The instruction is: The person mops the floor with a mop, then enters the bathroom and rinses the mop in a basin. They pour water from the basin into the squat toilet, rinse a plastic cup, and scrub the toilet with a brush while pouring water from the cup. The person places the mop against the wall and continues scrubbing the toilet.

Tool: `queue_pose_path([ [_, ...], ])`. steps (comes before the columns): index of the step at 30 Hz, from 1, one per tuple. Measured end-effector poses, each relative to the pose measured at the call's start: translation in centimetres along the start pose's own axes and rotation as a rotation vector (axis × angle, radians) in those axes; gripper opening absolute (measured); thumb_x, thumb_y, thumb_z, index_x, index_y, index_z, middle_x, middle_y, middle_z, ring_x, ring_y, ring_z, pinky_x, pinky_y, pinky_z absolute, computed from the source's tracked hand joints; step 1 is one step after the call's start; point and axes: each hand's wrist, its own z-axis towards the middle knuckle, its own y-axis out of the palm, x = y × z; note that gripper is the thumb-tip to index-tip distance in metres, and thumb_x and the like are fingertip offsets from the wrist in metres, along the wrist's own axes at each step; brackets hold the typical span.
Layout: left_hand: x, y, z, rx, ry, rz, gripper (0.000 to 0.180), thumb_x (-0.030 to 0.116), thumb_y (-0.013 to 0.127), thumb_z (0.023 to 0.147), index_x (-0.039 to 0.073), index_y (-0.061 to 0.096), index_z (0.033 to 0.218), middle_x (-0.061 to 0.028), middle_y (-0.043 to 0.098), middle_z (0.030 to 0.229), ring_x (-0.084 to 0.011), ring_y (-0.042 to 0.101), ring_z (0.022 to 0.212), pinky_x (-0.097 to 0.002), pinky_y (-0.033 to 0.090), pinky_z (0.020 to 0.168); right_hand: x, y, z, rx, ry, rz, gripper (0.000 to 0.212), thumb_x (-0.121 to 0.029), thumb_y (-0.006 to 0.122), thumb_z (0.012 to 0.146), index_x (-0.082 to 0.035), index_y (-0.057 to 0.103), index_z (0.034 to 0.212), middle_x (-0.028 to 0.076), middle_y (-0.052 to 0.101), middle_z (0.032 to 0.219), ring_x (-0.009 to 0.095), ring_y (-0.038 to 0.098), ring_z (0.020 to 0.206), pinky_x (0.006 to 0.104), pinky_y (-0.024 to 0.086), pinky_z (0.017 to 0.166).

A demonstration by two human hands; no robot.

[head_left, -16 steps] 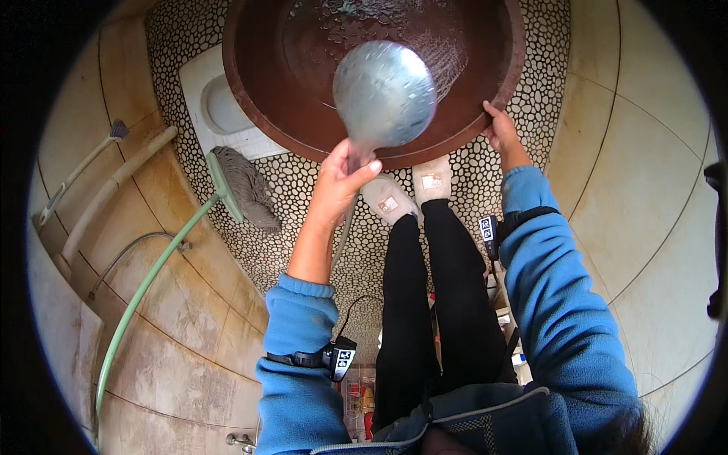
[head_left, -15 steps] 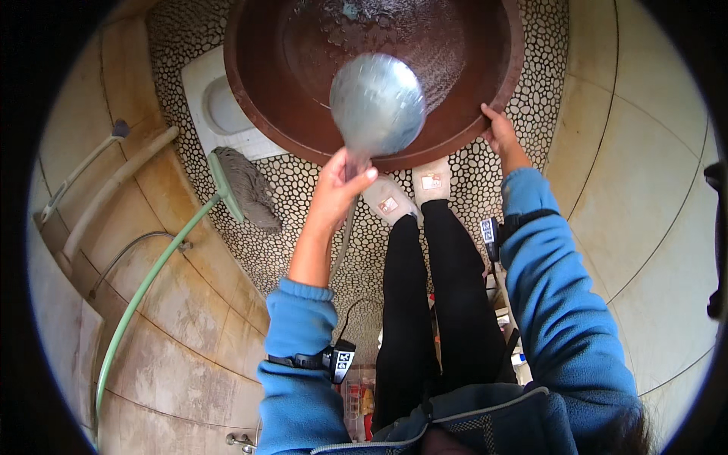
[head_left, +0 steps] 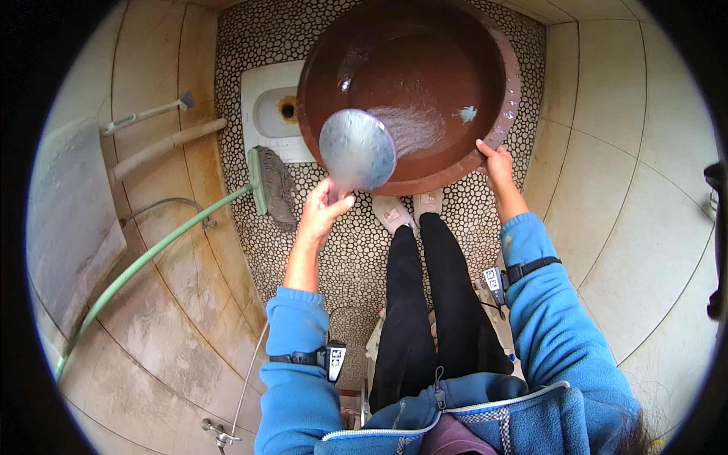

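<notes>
In my left hand [head_left: 317, 216] is a round silver shower head [head_left: 356, 148], gripped by its handle. It hangs over the near left edge of a big reddish-brown tub [head_left: 432, 180], and fine streaks of water show in the tub beyond it. My right hand [head_left: 499, 171] holds the tub's near right rim, thumb on top; the other fingers are partly hidden by the rim. Inside the wet tub, a small pale patch [head_left: 468, 114] lies toward the right wall.
A white squat toilet [head_left: 265, 114] is set in the pebble-patterned floor left of the tub. Near it rests a grey mop [head_left: 274, 186] with a green handle. A tap [head_left: 220, 434] with a thin hose is at the lower left. Tiled walls rise on both sides.
The view has shifted. My left hand has moved the shower head left relative to the tub. More of the toilet shows beside the tub, and the pale patch appears farther right inside it.
</notes>
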Motion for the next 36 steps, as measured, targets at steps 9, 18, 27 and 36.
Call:
queue_pose_path([
  [9,5.0,4.5,1.9,-0.072,0.359,-0.396,0.014,0.002,0.06,0.081,0.005,0.053,0.092,-0.002,0.051,0.089,-0.0142,0.049,0.082,-0.0269,0.037,0.078,-0.9,-3.8,-9.6,0.06,-0.058,-0.219,0.024,-0.017,0.068,0.077,0.002,0.057,0.087,0.008,0.062,0.075,0.016,0.06,0.053,0.0242,0.049,0.042],
  [18,4.4,5.4,-1.1,-0.234,0.059,-0.289,0.02,0.01,0.064,0.079,0.007,0.052,0.095,-0.0001,0.052,0.082,-0.0122,0.05,0.078,-0.025,0.038,0.075,-3.7,-3.0,-14.2,-0.032,-0.096,-0.23,0.021,-0.019,0.066,0.079,-0.001,0.056,0.082,0.007,0.061,0.07,0.013,0.056,0.048,0.0236,0.048,0.041],
  [27,2.0,-2.3,-7.8,-0.225,-0.174,-0.044,0.034,0.006,0.065,0.073,0.005,0.054,0.105,0.002,0.053,0.09,-0.0092,0.049,0.083,-0.0246,0.039,0.077,-8.0,2.4,-14.0,-0.177,-0.192,-0.299,0.025,-0.02,0.061,0.082,0.004,0.057,0.079,0.006,0.055,0.059,0.012,0.053,0.043,0.023,0.047,0.037],
  [36,1.2,-8.4,-12.5,0.022,0.014,-0.233,0.025,0.004,0.065,0.074,0.006,0.055,0.096,0.0002,0.054,0.085,-0.011,0.05,0.079,-0.0247,0.039,0.076,-15.3,8.4,-17.3,-0.102,-0.402,-0.545,0.028,-0.024,0.065,0.077,0.002,0.056,0.071,0.003,0.051,0.055,0.011,0.049,0.041,0.0263,0.045,0.035],
])
